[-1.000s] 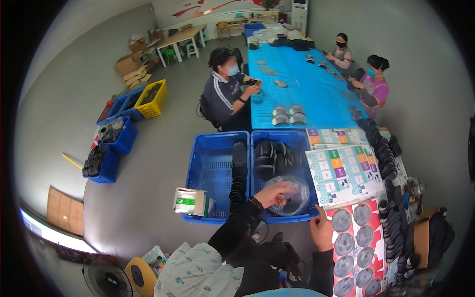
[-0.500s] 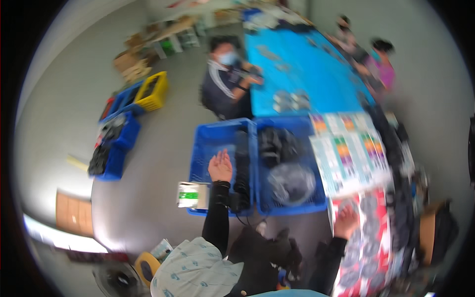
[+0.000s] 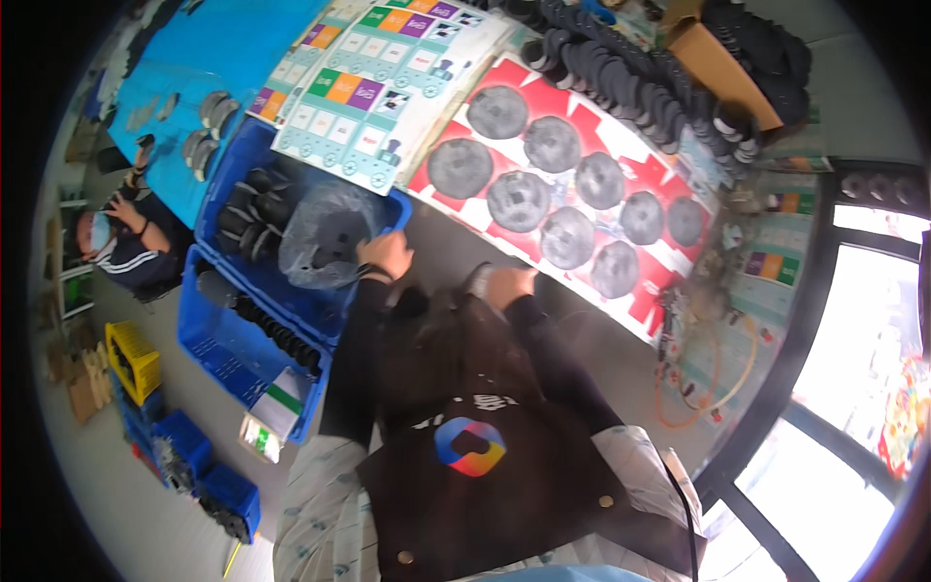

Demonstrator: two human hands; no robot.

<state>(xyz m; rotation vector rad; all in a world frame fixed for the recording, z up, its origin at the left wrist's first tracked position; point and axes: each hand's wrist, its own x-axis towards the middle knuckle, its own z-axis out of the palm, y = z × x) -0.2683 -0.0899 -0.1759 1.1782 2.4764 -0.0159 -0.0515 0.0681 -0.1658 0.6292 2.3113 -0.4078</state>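
My left hand (image 3: 386, 255) hangs at the near edge of a blue crate (image 3: 396, 209), close to a clear plastic bag (image 3: 320, 233) that has dark contents. Its fingers are smeared, and I see nothing held in it. My right hand (image 3: 508, 287) is in front of my apron, just short of a red and white board (image 3: 621, 303); its fingers are blurred too. Several round grey discs (image 3: 518, 202) lie in rows on that board. Dark curved pieces (image 3: 254, 209) fill the crate beside the bag.
A second blue crate (image 3: 218, 354) holds a row of black pieces. Printed sheets (image 3: 339, 126) overlap the first crate. Stacked dark pieces (image 3: 601, 73) and a cardboard box (image 3: 722, 63) line the far side. At left, a co-worker (image 3: 136, 247) stands by a blue-covered table (image 3: 208, 48).
My view has swung right, bringing the red board to the middle. My left hand has left the space over the left crate, and both hands are now closer to my body.
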